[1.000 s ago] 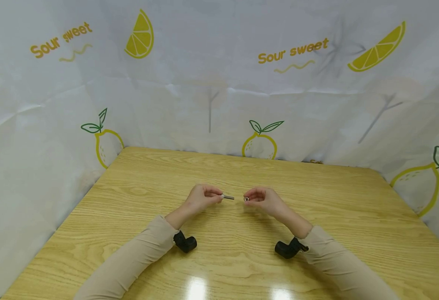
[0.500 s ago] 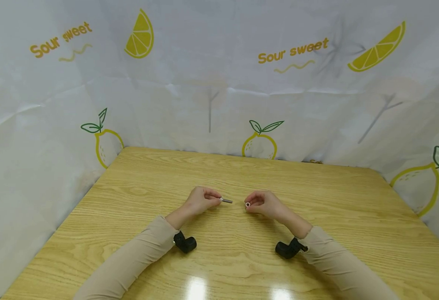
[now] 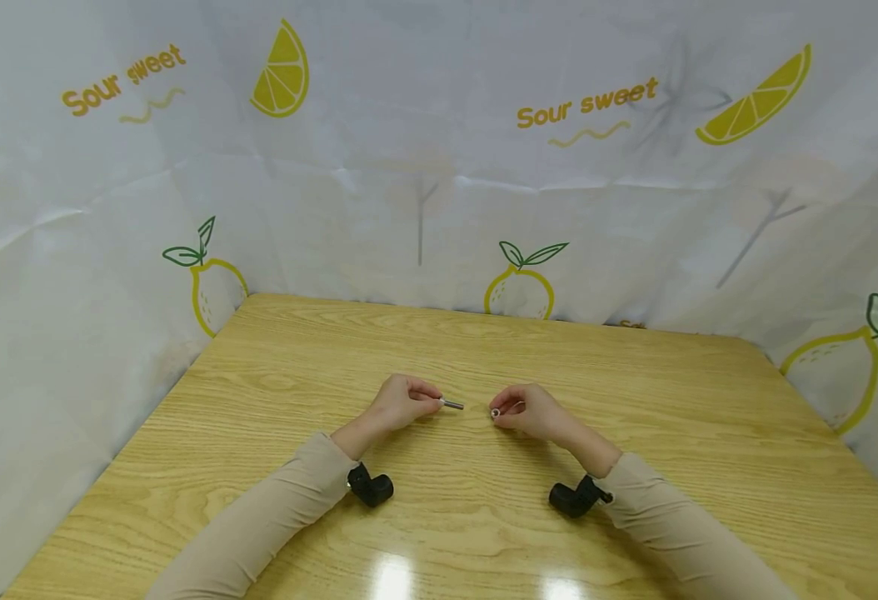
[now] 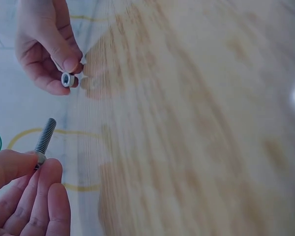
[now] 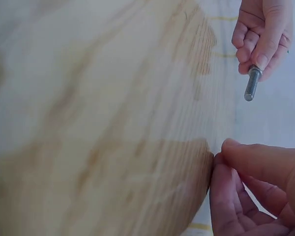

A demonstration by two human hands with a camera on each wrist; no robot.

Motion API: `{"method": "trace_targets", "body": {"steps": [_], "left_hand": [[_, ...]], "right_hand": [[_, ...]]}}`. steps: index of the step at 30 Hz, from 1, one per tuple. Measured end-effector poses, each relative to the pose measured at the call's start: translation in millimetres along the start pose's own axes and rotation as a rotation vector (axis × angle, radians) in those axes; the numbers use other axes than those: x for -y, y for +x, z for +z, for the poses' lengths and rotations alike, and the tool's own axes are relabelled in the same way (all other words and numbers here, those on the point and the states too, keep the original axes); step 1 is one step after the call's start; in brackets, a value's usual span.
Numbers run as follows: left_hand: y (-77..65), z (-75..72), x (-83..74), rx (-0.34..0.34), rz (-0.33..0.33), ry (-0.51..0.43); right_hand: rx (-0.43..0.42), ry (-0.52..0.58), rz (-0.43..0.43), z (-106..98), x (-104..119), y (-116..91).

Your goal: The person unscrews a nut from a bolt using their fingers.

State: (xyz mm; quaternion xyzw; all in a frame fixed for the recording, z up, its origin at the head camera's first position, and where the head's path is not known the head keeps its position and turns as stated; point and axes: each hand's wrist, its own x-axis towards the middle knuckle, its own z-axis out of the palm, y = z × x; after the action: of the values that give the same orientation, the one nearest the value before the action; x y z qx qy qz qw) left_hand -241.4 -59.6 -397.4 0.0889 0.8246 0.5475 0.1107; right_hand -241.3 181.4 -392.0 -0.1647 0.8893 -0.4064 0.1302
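My left hand (image 3: pixel 400 403) pinches a silver bolt (image 3: pixel 452 405) by its head end between thumb and fingers. In the left wrist view the bolt's threaded shank (image 4: pixel 46 134) sticks out toward the other hand. My right hand (image 3: pixel 533 410) holds a small metal nut (image 3: pixel 495 413) between thumb and fingertips, its hole visible. Bolt and nut are apart, with a short gap between them above the table. From the right wrist the bolt (image 5: pixel 252 85) shows tip first, while the nut is hidden behind the right fingers.
Both hands are over a wood-grain table (image 3: pixel 439 525). A pale cloth (image 3: pixel 379 225) printed with lemons hangs around its back and sides. Black wrist-camera mounts (image 3: pixel 370 485) sit by each sleeve cuff.
Both hands have come slightly nearer the body, the right a little more. The bolt's tip has shifted a bit leftward and down, so the gap to the nut is slightly wider.
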Motion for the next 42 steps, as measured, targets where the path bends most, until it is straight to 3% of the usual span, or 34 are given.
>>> {"method": "trace_targets", "body": {"steps": [9, 26, 42], "left_hand": [[1.2, 1.2, 1.0, 0.000, -0.002, 0.013], [2.3, 3.1, 2.6, -0.010, -0.016, 0.087], [-2.2, -0.1, -2.8, -0.021, -0.011, 0.275]], "right_hand": [[-0.006, -0.130, -0.045, 1.2, 0.1, -1.0], [0.004, -0.109, -0.030, 1.0, -1.3, -1.1], [-0.002, -0.085, -0.033, 1.2, -1.6, -1.7]]}}
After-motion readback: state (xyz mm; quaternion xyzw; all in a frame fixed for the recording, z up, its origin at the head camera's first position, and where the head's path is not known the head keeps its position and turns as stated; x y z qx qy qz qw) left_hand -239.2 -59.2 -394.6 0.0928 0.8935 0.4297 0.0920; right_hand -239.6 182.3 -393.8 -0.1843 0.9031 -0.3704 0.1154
